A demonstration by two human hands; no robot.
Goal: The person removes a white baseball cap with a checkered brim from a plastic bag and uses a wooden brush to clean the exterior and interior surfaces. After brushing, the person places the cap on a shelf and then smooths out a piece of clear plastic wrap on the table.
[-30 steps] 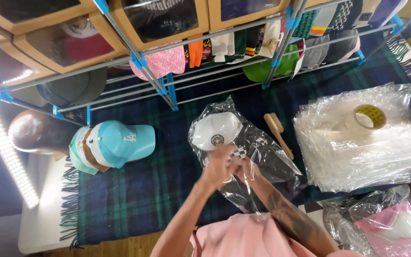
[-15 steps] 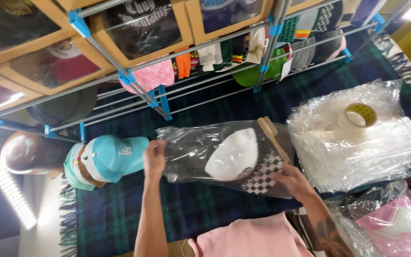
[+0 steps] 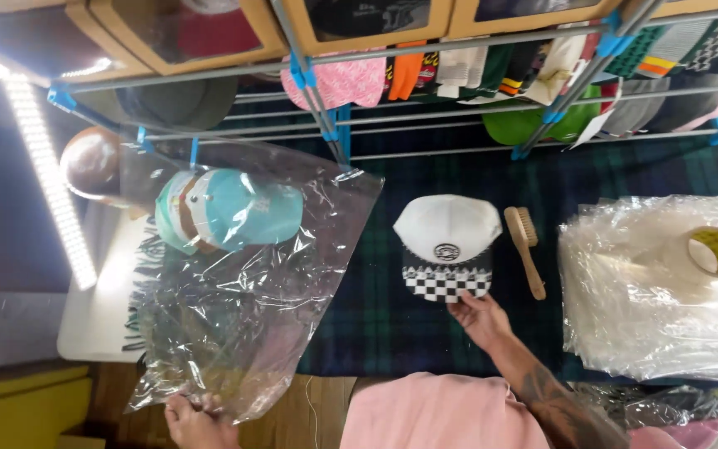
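The cap (image 3: 447,241) is white on top with a black-and-white checkered brim and a small round black-and-white badge. Under it, the cloth (image 3: 392,333) shows a dark green and navy plaid. Right of the cap, the brush (image 3: 525,249) is pale tan wood, and farther right the tape roll (image 3: 715,252) is yellowish on a milky clear stack (image 3: 650,316). Left of the cap, the bag (image 3: 243,283) is clear and glossy, with a teal cap (image 3: 230,209) showing through it.

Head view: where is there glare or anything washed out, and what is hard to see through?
Head view: LED strip blown out; clear plastic bag in the left hand glints, veiling the teal cap; bag stack glares white; checkered cap sharp.
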